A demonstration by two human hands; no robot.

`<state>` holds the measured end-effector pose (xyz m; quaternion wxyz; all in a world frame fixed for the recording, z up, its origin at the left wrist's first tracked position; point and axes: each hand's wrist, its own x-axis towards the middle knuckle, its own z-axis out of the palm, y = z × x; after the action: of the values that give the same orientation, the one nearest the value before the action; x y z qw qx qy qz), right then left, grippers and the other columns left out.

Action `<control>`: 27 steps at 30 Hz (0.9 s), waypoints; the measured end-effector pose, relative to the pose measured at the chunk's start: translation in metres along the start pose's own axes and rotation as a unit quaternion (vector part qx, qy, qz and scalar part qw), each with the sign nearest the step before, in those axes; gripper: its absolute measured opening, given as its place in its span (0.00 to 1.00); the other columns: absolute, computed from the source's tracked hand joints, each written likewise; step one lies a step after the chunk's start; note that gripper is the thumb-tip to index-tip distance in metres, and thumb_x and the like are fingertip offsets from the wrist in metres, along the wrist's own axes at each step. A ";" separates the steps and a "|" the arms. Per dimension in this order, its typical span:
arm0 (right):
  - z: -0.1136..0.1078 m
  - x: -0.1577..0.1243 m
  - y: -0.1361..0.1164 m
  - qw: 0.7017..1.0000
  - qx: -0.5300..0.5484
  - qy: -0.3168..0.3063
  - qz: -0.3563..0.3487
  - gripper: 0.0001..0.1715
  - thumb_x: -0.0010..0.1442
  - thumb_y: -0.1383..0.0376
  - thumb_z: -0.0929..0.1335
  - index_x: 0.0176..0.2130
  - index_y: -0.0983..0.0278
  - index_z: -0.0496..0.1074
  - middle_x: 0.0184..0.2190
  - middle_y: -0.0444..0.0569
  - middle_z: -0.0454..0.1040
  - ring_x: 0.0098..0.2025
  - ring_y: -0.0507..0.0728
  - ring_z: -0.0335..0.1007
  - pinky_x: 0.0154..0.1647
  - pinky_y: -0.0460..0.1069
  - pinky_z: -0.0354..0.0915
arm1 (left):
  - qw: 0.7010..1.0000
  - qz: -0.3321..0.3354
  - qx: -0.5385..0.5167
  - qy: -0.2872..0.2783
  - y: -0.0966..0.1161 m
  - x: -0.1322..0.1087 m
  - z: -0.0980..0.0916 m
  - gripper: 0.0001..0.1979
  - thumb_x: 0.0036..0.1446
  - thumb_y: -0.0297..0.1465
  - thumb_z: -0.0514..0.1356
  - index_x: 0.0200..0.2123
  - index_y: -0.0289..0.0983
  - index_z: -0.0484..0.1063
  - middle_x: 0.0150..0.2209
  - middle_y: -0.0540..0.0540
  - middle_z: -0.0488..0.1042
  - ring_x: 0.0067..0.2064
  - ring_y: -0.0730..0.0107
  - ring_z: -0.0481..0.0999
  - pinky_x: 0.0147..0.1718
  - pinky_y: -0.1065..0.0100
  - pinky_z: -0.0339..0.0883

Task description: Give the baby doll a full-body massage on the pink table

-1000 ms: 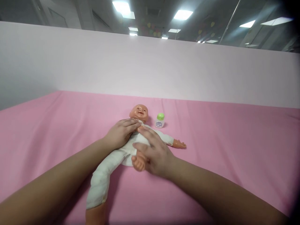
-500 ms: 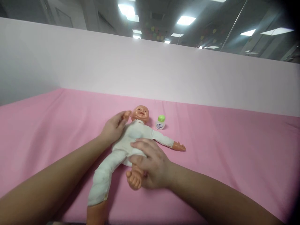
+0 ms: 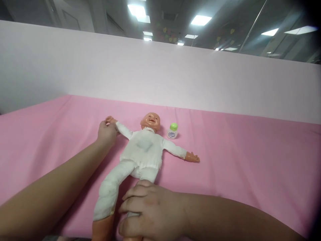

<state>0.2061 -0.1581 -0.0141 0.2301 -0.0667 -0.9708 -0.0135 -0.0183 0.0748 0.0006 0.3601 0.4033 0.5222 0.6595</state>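
A baby doll in a white suit lies on its back on the pink sheet, head toward the far wall. My left hand is closed round the doll's wrist and holds that arm stretched out to the left. My right hand is wrapped round the doll's leg near the bottom of the picture, and hides most of that leg. The doll's other arm lies out to the right, its other leg points toward me. A small white bottle with a green cap stands just right of the doll's head.
A pale partition wall runs along the far edge of the pink sheet. Ceiling lights and glass show above it. The sheet stretches wide on both sides of the doll.
My left hand has gone from the doll's chest to its wrist and drawn the arm out left. My right hand has slid from the belly down the leg toward me, straightening it.
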 end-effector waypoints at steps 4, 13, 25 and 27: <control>-0.013 0.001 0.001 0.988 -0.044 0.150 -0.017 0.15 0.67 0.51 0.67 0.48 0.55 0.77 0.61 0.46 0.72 0.67 0.60 0.63 0.66 0.58 0.64 | 0.971 0.201 0.111 -0.072 0.023 -0.046 0.009 0.23 0.69 0.38 0.58 0.65 0.47 0.62 0.61 0.41 0.71 0.52 0.59 0.79 0.45 0.59 0.79; -0.035 -0.019 0.047 0.935 -0.054 0.252 0.243 0.22 0.63 0.65 0.71 0.56 0.61 0.71 0.69 0.58 0.61 0.73 0.67 0.57 0.72 0.67 0.60 | 0.705 0.486 0.340 -0.389 0.029 -0.082 0.018 0.23 0.71 0.31 0.53 0.66 0.44 0.69 0.65 0.44 0.72 0.66 0.57 0.70 0.64 0.54 0.68; -0.032 -0.020 0.045 0.938 -0.020 0.263 0.226 0.24 0.62 0.62 0.72 0.57 0.62 0.69 0.64 0.59 0.67 0.70 0.66 0.62 0.70 0.65 0.64 | 0.824 0.358 0.295 -0.326 0.030 -0.078 0.016 0.20 0.71 0.39 0.56 0.63 0.47 0.71 0.57 0.47 0.78 0.56 0.58 0.77 0.57 0.57 0.71; -0.033 -0.015 0.033 0.947 -0.024 0.258 0.189 0.25 0.62 0.60 0.72 0.56 0.62 0.69 0.62 0.58 0.68 0.69 0.66 0.63 0.70 0.65 0.63 | 0.888 0.283 0.253 -0.259 0.023 -0.063 0.013 0.21 0.70 0.42 0.57 0.63 0.46 0.71 0.54 0.45 0.79 0.52 0.58 0.79 0.54 0.56 0.72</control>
<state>0.2388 -0.1288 0.0086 0.4694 -0.2484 -0.8473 -0.0095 0.0186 0.0185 0.0150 0.1664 0.7680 0.4236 0.4507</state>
